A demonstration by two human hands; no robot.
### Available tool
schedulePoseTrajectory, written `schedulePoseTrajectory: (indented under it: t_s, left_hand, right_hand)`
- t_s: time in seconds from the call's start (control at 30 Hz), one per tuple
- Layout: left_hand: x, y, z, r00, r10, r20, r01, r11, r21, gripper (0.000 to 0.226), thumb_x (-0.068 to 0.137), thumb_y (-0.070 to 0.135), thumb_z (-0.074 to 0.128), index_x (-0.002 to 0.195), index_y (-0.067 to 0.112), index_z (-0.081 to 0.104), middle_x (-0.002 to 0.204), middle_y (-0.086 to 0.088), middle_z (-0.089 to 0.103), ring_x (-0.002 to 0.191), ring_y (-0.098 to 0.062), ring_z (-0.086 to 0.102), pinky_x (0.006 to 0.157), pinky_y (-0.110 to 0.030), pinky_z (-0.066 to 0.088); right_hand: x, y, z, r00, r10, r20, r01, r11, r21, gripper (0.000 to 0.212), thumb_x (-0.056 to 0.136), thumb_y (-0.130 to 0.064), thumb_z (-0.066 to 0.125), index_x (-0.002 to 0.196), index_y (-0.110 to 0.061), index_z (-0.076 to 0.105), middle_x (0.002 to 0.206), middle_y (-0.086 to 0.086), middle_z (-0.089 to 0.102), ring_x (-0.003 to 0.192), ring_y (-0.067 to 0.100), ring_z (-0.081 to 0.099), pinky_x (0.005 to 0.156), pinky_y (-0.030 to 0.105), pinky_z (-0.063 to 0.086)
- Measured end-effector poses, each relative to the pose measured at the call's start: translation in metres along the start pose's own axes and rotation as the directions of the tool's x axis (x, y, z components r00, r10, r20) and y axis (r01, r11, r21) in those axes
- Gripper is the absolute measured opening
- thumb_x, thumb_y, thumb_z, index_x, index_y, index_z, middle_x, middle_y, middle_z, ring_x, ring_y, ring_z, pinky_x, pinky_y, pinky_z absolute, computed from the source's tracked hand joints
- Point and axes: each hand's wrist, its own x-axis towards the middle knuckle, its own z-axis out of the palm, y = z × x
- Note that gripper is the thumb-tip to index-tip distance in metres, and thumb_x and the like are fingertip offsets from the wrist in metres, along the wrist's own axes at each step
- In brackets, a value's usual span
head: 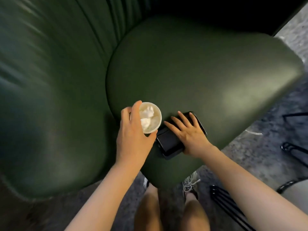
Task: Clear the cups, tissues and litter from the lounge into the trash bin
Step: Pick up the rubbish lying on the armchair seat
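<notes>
Gripping the white cup (157, 121), crumpled tissue (146, 114) inside, your left hand (131, 140) curls round it over the green seat cushion (200, 72); your right hand (190, 132) lies flat, fingers straight, on a black object (168, 144).

1. At the near-left edge of the seat cushion (200, 72) I see the left hand (133, 135) gripping the cup (155, 121), with tissues (146, 116) in it.
2. Just right of the cup, a flat object (168, 144) lies on the cushion under the right hand (188, 130).
3. The chair's arm (50, 105) lies to the left and the floor (250, 150) to the right.
</notes>
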Motion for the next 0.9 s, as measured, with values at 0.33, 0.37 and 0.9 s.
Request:
schedulePoseTrajectory:
  t_s: [0.33, 0.37, 0.9]
  left_hand:
    - [0.021, 0.049, -0.033, 0.979, 0.185, 0.086, -0.179, 0.981, -0.077, 0.085, 0.065, 0.019, 0.082, 0.135, 0.027, 0.034, 0.123, 0.003, 0.035, 0.099, -0.002, 0.036, 0.076, -0.023, 0.038]
    - [0.022, 0.066, -0.043, 0.967, 0.233, 0.105, -0.224, 0.971, -0.085, 0.086, 0.065, 0.018, 0.082, 0.136, 0.026, 0.034, 0.124, 0.003, 0.034, 0.1, -0.003, 0.035, 0.077, -0.023, 0.038]
    - [-0.078, 0.43, -0.115, 0.498, 0.845, 0.195, -0.802, 0.534, -0.268, 0.074, 0.068, 0.03, 0.075, 0.132, 0.025, 0.038, 0.118, 0.002, 0.039, 0.11, -0.019, 0.044, 0.083, -0.027, 0.038]
  right_hand:
    - [-0.055, 0.012, -0.068, 0.863, 0.468, -0.19, -0.427, 0.877, 0.219, 0.108, 0.044, -0.049, 0.069, 0.139, -0.011, 0.034, 0.116, 0.011, 0.051, 0.106, 0.035, 0.049, 0.1, 0.049, 0.031]
    - [-0.071, 0.017, -0.086, 0.831, 0.524, -0.186, -0.481, 0.845, 0.232, 0.111, 0.045, -0.051, 0.067, 0.142, -0.013, 0.028, 0.118, 0.01, 0.049, 0.109, 0.033, 0.047, 0.099, 0.048, 0.031]
    - [-0.429, 0.079, -0.267, 0.014, 0.948, -0.317, -0.85, 0.178, 0.496, 0.115, 0.059, -0.083, 0.048, 0.147, -0.02, 0.009, 0.137, 0.004, 0.037, 0.114, 0.03, 0.042, 0.092, 0.043, 0.033]
